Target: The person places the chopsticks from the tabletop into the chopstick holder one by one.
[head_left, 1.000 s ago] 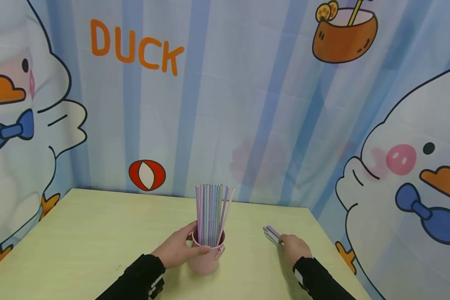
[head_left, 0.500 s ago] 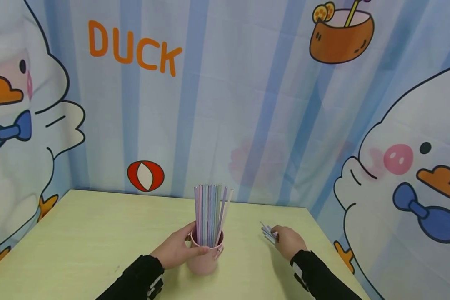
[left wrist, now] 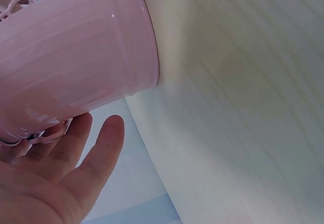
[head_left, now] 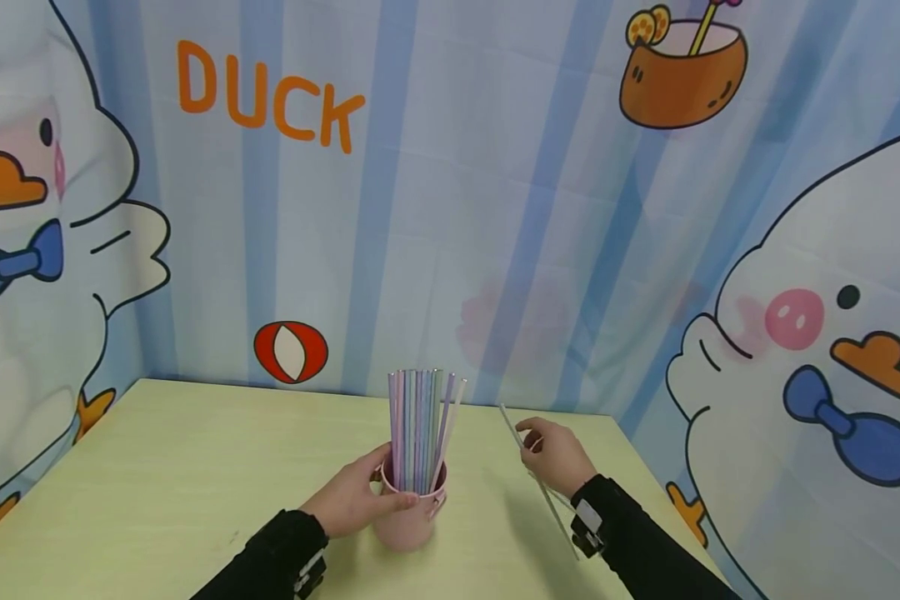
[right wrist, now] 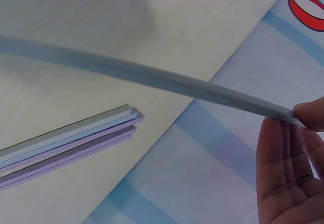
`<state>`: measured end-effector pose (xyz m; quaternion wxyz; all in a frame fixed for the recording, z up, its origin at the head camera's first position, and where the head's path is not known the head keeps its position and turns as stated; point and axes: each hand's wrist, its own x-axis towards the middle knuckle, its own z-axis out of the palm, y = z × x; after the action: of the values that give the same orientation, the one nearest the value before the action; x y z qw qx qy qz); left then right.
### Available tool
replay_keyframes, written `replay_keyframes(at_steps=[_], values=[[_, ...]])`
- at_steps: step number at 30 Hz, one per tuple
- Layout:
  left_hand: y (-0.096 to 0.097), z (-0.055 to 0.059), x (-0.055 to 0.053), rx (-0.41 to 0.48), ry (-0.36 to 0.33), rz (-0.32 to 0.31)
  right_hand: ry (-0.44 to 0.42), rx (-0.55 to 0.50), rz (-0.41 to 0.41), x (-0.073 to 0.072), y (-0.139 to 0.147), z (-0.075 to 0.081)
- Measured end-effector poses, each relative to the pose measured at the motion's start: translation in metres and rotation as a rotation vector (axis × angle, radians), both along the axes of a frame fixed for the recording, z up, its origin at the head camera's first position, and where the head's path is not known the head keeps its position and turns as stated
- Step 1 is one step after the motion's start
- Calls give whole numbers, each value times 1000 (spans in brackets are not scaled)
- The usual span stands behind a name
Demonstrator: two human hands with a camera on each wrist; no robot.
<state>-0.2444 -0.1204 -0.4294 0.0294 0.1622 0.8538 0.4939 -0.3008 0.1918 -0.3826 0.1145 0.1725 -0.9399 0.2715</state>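
My left hand (head_left: pixel 363 493) grips the rim of a pink bucket (head_left: pixel 405 529), thumb at the front and fingers behind. Straws (head_left: pixel 418 429) in pink, purple, blue and grey-green stand upright in it, some leaning right. In the left wrist view the bucket (left wrist: pixel 76 57) touches the table, with fingers (left wrist: pixel 104 143) beside its wall. To the right, my right hand (head_left: pixel 558 454) pinches one grey-green straw (right wrist: pixel 152 77) near its end, raised at a slant above the table. Below it in the right wrist view lie several loose straws (right wrist: pixel 71 143), grey-green, blue and purple, mostly hidden by my hand in the head view.
A pale yellow table (head_left: pixel 217 467) runs back to a hanging blue-and-white striped cloth (head_left: pixel 450 208) printed with ducks. The table's right edge slopes away past my right forearm.
My right hand has lifted away from the loose straws, moving slightly left and back, with one grey-green straw between its fingers. My left hand and the bucket stay in place.
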Motion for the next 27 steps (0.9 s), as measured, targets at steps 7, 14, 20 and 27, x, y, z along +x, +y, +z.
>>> replay_keyframes(at_steps=[7, 14, 20, 27], values=[[1, 1, 1, -5, -8, 2, -36, -194, 47, 1, -11, 24], [1, 1, 0, -7, -10, 9, -55, -387, 88, 3, -25, 60], [1, 2, 1, -3, -9, 11, -11, -524, 93, 4, -39, 80], [2, 2, 2, -1, -21, 16, 65, -669, 142, 7, -56, 94]])
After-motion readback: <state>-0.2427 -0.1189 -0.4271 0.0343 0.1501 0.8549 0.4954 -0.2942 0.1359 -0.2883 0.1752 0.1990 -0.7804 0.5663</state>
